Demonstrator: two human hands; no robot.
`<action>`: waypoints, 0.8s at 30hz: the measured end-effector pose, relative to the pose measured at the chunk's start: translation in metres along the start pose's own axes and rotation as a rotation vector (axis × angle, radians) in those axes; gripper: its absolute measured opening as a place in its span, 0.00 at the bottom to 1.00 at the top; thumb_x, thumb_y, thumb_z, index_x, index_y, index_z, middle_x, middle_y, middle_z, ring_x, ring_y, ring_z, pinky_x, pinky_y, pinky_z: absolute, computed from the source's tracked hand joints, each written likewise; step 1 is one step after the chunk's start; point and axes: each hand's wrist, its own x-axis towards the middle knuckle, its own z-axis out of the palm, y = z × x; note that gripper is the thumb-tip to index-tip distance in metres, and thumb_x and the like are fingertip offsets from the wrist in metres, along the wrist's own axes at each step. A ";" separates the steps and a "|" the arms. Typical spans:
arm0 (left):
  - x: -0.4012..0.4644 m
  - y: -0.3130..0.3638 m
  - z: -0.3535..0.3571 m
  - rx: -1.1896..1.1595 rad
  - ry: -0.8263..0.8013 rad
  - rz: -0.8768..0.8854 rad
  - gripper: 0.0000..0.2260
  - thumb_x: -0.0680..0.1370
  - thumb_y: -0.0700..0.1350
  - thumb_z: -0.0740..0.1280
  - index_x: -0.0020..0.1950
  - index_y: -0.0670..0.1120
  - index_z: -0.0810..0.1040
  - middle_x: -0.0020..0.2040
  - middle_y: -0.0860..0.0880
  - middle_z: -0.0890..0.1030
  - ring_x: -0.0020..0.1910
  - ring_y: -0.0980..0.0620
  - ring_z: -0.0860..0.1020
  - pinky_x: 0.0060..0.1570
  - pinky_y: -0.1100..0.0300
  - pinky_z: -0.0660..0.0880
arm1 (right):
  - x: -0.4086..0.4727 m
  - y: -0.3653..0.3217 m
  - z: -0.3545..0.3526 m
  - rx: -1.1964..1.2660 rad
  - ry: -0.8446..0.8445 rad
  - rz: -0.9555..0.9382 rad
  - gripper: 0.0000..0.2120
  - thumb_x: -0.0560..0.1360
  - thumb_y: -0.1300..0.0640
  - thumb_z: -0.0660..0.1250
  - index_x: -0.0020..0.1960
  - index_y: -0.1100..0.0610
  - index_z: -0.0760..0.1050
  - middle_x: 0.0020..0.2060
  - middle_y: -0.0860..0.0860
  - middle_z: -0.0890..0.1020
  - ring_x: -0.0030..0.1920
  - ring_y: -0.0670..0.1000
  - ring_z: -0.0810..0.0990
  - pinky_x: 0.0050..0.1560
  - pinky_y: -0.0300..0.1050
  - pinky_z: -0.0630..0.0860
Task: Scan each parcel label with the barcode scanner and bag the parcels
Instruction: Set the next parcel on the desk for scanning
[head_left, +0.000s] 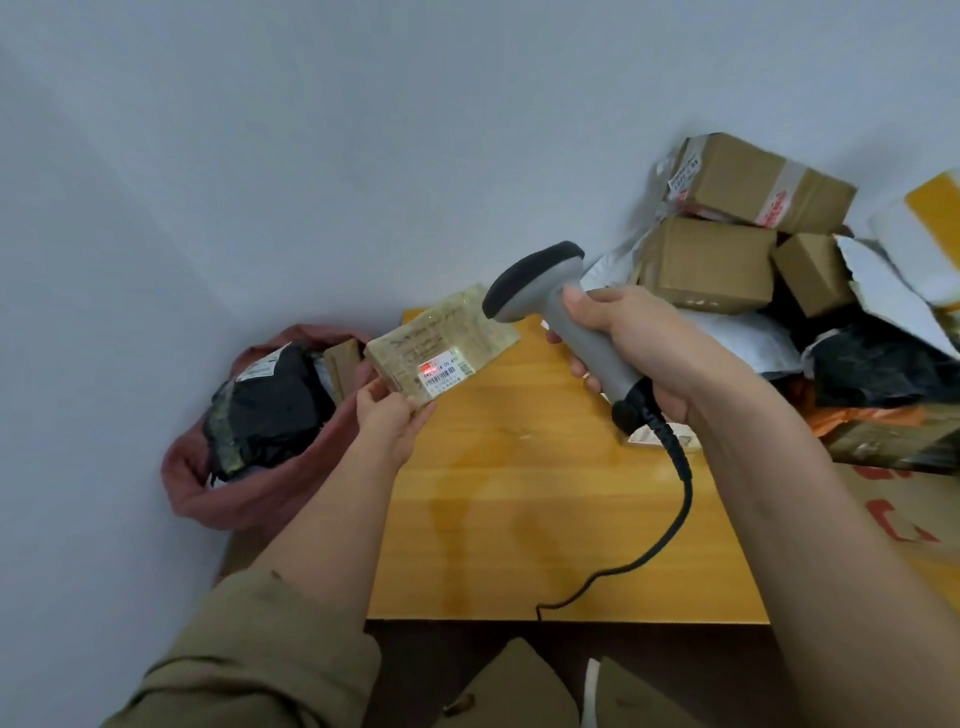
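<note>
Nearest the camera, a black cable (670, 525) trails over the front edge of the wooden table (519, 493) and runs up to the butt of the barcode scanner (561, 317). The right hand (639, 348) is wrapped round the scanner's grey handle, thumb on top and fingers curled underneath, holding it above the table's right half with the dark head aimed left. Over the table's left edge, the left hand (389, 415) pinches the near corner of a flat tan parcel (441, 348), thumb on its upper face and fingers beneath. The parcel is tilted up just under and left of the scanner head, and its white barcode label (441, 371) carries a red glow. Left of the table, lower down, a dull red bag (239, 499) stands open with a black wrapped parcel (270, 410) inside it. On the table's far right corner, cardboard boxes (727, 228) sit heaped with white and black mailer bags (872, 353) against the wall.
</note>
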 end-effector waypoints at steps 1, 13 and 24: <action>-0.001 0.001 0.001 -0.016 0.005 0.004 0.26 0.76 0.21 0.53 0.64 0.48 0.62 0.65 0.37 0.73 0.59 0.40 0.76 0.58 0.44 0.76 | -0.004 -0.004 -0.002 -0.008 0.004 -0.004 0.20 0.82 0.45 0.61 0.51 0.63 0.78 0.33 0.57 0.78 0.28 0.50 0.75 0.29 0.43 0.74; -0.015 0.002 0.008 -0.045 0.048 0.015 0.28 0.77 0.22 0.53 0.72 0.46 0.59 0.67 0.36 0.72 0.63 0.39 0.75 0.59 0.43 0.76 | -0.043 -0.030 -0.032 -0.017 -0.034 -0.055 0.21 0.81 0.47 0.63 0.53 0.67 0.77 0.28 0.55 0.76 0.28 0.53 0.72 0.28 0.44 0.71; -0.029 -0.010 0.015 -0.063 0.060 0.019 0.27 0.77 0.23 0.54 0.71 0.45 0.61 0.68 0.37 0.72 0.63 0.39 0.75 0.58 0.45 0.76 | -0.058 -0.029 -0.051 0.073 -0.059 -0.082 0.22 0.81 0.49 0.63 0.57 0.69 0.76 0.44 0.62 0.77 0.31 0.52 0.73 0.29 0.45 0.71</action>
